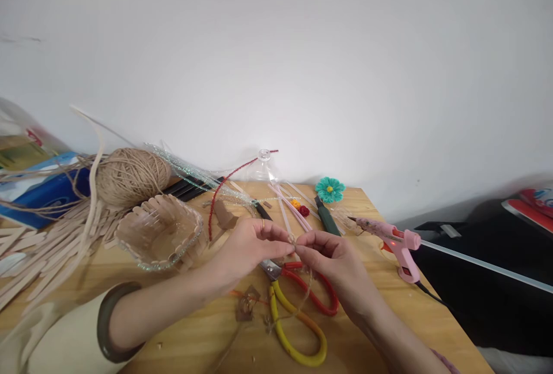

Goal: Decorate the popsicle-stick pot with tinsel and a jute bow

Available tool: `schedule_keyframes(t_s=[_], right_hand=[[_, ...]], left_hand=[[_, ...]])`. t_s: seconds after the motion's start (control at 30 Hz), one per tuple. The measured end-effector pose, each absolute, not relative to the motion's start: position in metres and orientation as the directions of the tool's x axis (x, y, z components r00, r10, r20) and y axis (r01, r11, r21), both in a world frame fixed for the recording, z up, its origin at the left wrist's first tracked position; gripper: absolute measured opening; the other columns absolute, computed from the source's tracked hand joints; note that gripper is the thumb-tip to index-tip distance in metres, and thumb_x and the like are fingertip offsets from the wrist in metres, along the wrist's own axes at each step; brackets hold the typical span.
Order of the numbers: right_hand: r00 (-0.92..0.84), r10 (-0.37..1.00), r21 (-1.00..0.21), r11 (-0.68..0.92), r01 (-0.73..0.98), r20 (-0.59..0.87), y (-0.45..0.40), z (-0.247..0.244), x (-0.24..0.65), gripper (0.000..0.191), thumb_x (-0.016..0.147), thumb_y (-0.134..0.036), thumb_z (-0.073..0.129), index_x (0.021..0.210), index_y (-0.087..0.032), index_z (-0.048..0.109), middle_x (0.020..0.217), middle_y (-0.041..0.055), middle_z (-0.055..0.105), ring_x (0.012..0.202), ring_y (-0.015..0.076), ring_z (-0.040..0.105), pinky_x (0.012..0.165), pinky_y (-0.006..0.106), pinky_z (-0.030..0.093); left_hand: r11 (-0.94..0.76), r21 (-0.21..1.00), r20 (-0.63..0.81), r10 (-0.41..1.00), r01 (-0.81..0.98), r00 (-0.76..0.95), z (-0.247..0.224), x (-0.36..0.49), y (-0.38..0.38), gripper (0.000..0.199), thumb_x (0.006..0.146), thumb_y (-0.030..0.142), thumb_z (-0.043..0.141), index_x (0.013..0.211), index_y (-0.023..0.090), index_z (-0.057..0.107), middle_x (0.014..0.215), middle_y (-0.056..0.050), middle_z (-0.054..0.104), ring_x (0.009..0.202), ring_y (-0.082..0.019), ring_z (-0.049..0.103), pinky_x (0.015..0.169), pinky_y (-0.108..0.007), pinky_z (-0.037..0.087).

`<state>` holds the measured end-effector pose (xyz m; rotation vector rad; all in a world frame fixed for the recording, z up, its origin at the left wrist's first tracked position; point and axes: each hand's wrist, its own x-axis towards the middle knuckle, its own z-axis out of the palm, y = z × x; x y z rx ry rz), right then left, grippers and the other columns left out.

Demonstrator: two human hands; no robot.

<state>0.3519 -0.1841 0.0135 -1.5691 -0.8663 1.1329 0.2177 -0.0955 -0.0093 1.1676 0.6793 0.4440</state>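
My left hand [261,240] and my right hand [330,253] meet over the table, thumbs and fingertips pinched together. Between them is a thin piece of twine [310,282], whose tail hangs down from the fingers and curves over the scissors. Just below the hands lie the scissors [298,328], with one red and one yellow handle; the blades are partly hidden under my left hand. Left of the hands sits a small basket [162,233] of wooden sticks with a glittery trim along its edge. Small brown scraps [244,308] lie beside the scissors.
A pink glue gun [400,241] with a clear glue stick rests at the table's right edge, its cord trailing off. Behind are a turquoise flower [329,189], a green-handled tool [327,215] and a clear bottle top [264,166]. A twine ball [133,175] and wooden sticks [56,256] crowd the left.
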Motion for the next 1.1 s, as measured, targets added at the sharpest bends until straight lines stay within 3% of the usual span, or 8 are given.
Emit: schedule_keyframes(t_s=[0.2, 0.47, 0.53, 0.63, 0.73, 0.8, 0.97, 1.1], right_hand=[[0.230, 0.928, -0.951, -0.259, -0.172, -0.294, -0.186, 0.013, 0.354, 0.030, 0.061, -0.034, 0.076, 0.079, -0.016, 0.060, 0.059, -0.0048, 0.056, 0.054, 0.0065, 0.045, 0.051, 0.019, 0.033], [0.266, 0.892, -0.912, -0.285, -0.295, -0.365, -0.199, 0.015, 0.381, 0.028, 0.061, -0.038, 0.076, 0.066, -0.015, 0.061, 0.050, -0.0060, 0.041, 0.045, 0.0052, 0.032, 0.041, 0.018, 0.025], [0.403, 0.870, -0.956, -0.225, -0.188, -0.284, -0.200, 0.018, 0.381, 0.031, 0.061, -0.042, 0.075, 0.066, -0.015, 0.061, 0.050, -0.0065, 0.037, 0.044, 0.0050, 0.027, 0.038, 0.019, 0.021], [0.541, 0.840, -0.979, -0.139, 0.145, -0.039, -0.199, 0.024, 0.373, 0.028, 0.067, -0.045, 0.070, 0.070, -0.018, 0.064, 0.057, -0.0015, 0.050, 0.048, 0.0086, 0.038, 0.042, 0.022, 0.030], [0.486, 0.856, -0.888, -0.076, 0.453, 0.175, -0.197, 0.027, 0.361, 0.018, 0.073, -0.038, 0.065, 0.074, -0.020, 0.066, 0.072, 0.0034, 0.063, 0.063, 0.0156, 0.053, 0.057, 0.027, 0.042], [0.442, 0.871, -0.860, -0.045, 0.508, 0.215, -0.196, 0.028, 0.359, 0.016, 0.075, -0.036, 0.064, 0.082, -0.022, 0.067, 0.081, 0.0041, 0.067, 0.074, 0.0184, 0.058, 0.067, 0.029, 0.045], [0.414, 0.904, -0.994, -0.105, -0.014, -0.101, -0.193, 0.030, 0.365, 0.033, 0.075, -0.048, 0.062, 0.086, -0.017, 0.069, 0.075, 0.0059, 0.068, 0.064, 0.0151, 0.060, 0.058, 0.026, 0.049], [0.226, 0.911, -0.890, -0.241, -0.387, -0.345, -0.188, 0.028, 0.369, 0.026, 0.065, -0.036, 0.075, 0.078, -0.015, 0.070, 0.063, 0.0027, 0.065, 0.050, 0.0084, 0.056, 0.045, 0.017, 0.044]], left_hand=[[0.402, 0.915, -0.275, 0.679, -0.033, 0.680, -0.003, 0.217, -0.094, 0.018, 0.060, 0.024, 0.075, 0.071, 0.014, 0.067, 0.068, 0.001, 0.064, 0.061, -0.009, 0.056, 0.062, -0.024, 0.045], [0.410, 0.909, -0.270, 0.711, -0.071, 0.649, 0.004, 0.216, -0.087, 0.015, 0.059, 0.022, 0.075, 0.067, 0.013, 0.067, 0.068, -0.001, 0.063, 0.062, -0.010, 0.055, 0.058, -0.023, 0.046], [0.416, 0.908, -0.281, 0.699, -0.055, 0.657, 0.004, 0.216, -0.088, 0.014, 0.059, 0.021, 0.074, 0.067, 0.013, 0.067, 0.068, -0.001, 0.064, 0.062, -0.010, 0.057, 0.058, -0.023, 0.046], [0.414, 0.910, -0.283, 0.675, -0.032, 0.682, 0.004, 0.215, -0.092, 0.012, 0.062, 0.021, 0.072, 0.069, 0.014, 0.067, 0.069, -0.001, 0.065, 0.062, -0.010, 0.058, 0.057, -0.022, 0.047], [0.394, 0.919, -0.267, 0.671, -0.028, 0.692, 0.004, 0.214, -0.094, 0.010, 0.065, 0.021, 0.071, 0.070, 0.014, 0.067, 0.070, 0.000, 0.065, 0.062, -0.009, 0.057, 0.058, -0.021, 0.046], [0.384, 0.923, -0.258, 0.678, -0.032, 0.689, 0.005, 0.214, -0.094, 0.010, 0.065, 0.022, 0.071, 0.070, 0.015, 0.067, 0.070, 0.000, 0.065, 0.062, -0.008, 0.057, 0.059, -0.021, 0.046], [0.403, 0.913, -0.265, 0.693, -0.056, 0.671, 0.009, 0.214, -0.094, 0.013, 0.062, 0.023, 0.074, 0.070, 0.014, 0.067, 0.069, 0.001, 0.064, 0.062, -0.009, 0.056, 0.059, -0.021, 0.045], [0.420, 0.904, -0.259, 0.692, -0.084, 0.674, 0.011, 0.213, -0.093, 0.015, 0.060, 0.023, 0.075, 0.068, 0.014, 0.067, 0.067, 0.001, 0.063, 0.063, -0.009, 0.056, 0.058, -0.021, 0.045]])
